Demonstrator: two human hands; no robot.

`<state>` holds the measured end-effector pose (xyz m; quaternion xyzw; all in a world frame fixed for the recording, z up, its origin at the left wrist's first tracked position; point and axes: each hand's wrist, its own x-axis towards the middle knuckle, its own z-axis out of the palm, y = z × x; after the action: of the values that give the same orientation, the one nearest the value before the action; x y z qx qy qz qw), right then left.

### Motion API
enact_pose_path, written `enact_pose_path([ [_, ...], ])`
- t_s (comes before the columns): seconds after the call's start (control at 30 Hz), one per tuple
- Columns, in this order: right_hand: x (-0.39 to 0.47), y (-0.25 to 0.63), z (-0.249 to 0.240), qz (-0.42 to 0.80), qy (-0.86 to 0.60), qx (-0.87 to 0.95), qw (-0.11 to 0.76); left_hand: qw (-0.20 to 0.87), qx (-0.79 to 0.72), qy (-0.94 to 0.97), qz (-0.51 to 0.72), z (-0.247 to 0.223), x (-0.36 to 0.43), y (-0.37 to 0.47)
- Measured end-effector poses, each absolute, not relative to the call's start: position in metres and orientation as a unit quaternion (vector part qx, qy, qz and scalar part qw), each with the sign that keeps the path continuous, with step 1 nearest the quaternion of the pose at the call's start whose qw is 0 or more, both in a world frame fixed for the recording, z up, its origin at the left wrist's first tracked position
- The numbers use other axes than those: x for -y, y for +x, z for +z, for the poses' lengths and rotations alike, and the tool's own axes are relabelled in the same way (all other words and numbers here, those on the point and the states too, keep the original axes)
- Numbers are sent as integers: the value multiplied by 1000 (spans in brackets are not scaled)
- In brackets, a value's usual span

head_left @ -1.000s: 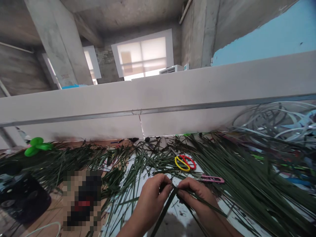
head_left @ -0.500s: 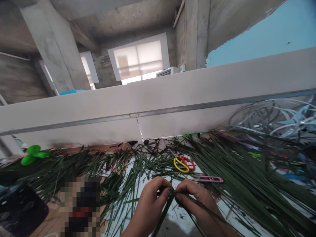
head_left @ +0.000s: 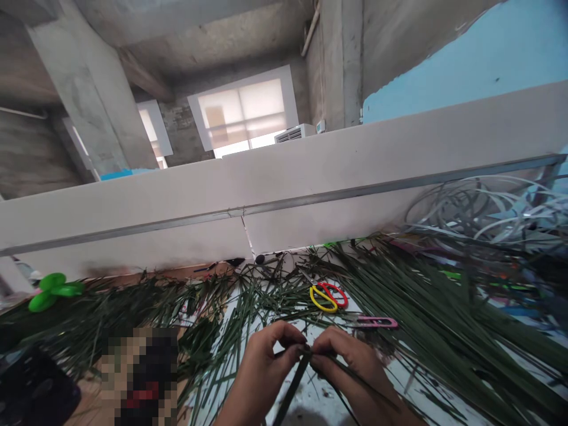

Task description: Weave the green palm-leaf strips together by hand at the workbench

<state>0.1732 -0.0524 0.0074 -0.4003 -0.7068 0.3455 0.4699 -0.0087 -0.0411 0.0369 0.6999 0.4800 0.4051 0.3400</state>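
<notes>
past the scissors (head_left: 328, 297), a long white wall (head_left: 284, 177) runs across a gray room with a bright window (head_left: 244, 112). the scissors have one yellow loop and one red loop, and they lie on a messy white bench (head_left: 320, 387).

the green leaf strips (head_left: 291, 387) are on the near side of the scissors, held up by two hands. the left hand (head_left: 266, 361) has a narrow grip, with its thumb and finger pinching the strips where they meet. the right hand (head_left: 350, 361) has a narrow grip too, pinching the strips just beside the left fingertips. one wide strip hangs down between the hands.

pink snips (head_left: 377, 322) lie near the scissors, to the right. a big heap of long leaves (head_left: 426, 307) is farther right of the scissors. lots of thin leaf bits (head_left: 248, 313) are to the left of them, and a shiny green thing (head_left: 54, 291) is far left.
</notes>
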Motion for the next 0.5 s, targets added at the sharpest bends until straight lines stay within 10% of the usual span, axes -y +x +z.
enact_pose_path([
  [0.5, 50, 172, 6, 372, -418, 668, 491, 326, -487, 716, 381, 41, 46, -8],
])
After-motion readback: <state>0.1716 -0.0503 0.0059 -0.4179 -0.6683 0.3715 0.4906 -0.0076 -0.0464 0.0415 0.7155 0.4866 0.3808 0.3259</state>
